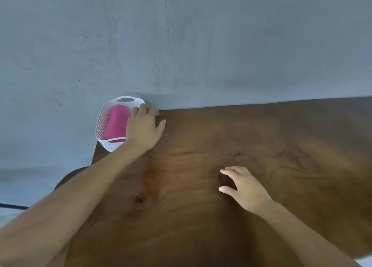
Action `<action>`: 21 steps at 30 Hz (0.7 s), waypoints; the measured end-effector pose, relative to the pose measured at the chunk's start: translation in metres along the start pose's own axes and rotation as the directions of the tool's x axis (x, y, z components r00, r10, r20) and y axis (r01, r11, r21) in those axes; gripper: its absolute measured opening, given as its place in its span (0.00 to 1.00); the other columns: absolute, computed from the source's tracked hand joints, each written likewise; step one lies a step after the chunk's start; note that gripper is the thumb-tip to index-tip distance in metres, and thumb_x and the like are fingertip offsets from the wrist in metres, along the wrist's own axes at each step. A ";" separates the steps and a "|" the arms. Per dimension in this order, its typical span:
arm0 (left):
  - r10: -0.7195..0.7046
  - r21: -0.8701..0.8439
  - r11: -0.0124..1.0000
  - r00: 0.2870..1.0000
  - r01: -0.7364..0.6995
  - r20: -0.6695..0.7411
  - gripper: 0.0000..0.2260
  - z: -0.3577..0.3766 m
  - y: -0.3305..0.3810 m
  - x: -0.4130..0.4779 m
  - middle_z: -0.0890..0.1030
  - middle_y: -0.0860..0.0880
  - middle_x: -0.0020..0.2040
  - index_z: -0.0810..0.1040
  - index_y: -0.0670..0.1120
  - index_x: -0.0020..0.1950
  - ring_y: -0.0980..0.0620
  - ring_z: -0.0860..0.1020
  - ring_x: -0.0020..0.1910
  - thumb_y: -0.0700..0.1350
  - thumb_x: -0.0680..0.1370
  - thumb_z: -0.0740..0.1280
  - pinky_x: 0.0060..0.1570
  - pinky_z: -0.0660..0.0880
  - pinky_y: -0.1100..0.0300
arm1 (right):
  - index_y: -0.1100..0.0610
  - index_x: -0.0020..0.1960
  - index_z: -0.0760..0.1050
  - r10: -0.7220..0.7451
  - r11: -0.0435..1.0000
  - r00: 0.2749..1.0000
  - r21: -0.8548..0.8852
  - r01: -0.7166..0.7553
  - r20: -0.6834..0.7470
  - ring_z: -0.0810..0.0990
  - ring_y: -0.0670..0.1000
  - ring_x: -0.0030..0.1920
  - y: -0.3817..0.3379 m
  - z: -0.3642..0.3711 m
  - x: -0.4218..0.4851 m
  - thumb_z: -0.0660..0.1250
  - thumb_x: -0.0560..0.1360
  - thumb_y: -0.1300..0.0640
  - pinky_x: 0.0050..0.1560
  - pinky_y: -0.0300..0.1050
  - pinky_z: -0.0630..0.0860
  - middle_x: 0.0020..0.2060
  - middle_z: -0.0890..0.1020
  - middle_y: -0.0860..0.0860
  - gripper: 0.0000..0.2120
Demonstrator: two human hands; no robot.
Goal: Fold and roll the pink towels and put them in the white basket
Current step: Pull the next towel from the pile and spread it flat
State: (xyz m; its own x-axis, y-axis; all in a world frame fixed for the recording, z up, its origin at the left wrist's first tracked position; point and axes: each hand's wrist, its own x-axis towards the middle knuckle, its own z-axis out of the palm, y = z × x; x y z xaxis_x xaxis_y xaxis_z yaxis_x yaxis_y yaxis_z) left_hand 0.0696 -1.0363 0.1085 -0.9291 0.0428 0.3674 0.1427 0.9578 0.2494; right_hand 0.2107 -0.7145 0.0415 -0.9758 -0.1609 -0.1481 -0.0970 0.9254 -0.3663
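Risk: the white basket (104,123) sits on the far left corner of the table (261,146), against the wall (181,45), and seems to overhang the edge. A sideways push from the left hand (144,125) would likely tip it off.

The left hand lies over the basket's right rim, thumb spread wide; I cannot tell whether its fingers grip the rim. The right hand (244,188) hovers over the table, fingers spread, holding nothing.

Count: one basket; one rolled pink towel (116,123) inside it, with any second one hidden by the hand; two hands; one table.
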 end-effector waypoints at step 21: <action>0.292 -0.288 0.934 0.919 -0.213 0.264 0.11 0.106 0.282 -0.183 0.74 0.57 0.58 0.78 0.53 0.60 0.54 0.73 0.58 0.54 0.80 0.68 0.62 0.72 0.57 | 0.45 0.73 0.69 0.191 0.980 0.961 0.084 -0.178 -0.199 0.67 0.40 0.69 0.217 -0.049 -0.188 0.54 0.80 0.36 0.67 0.36 0.68 0.68 0.72 0.38 0.25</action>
State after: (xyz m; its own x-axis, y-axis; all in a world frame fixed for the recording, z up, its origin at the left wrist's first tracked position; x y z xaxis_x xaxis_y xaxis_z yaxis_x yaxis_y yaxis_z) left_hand 0.2435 -0.7437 0.0164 -0.9026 0.3937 0.1740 0.4299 0.8032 0.4125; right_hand 0.3636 -0.4671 0.0349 -0.9954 0.0908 -0.0295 0.0949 0.9072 -0.4099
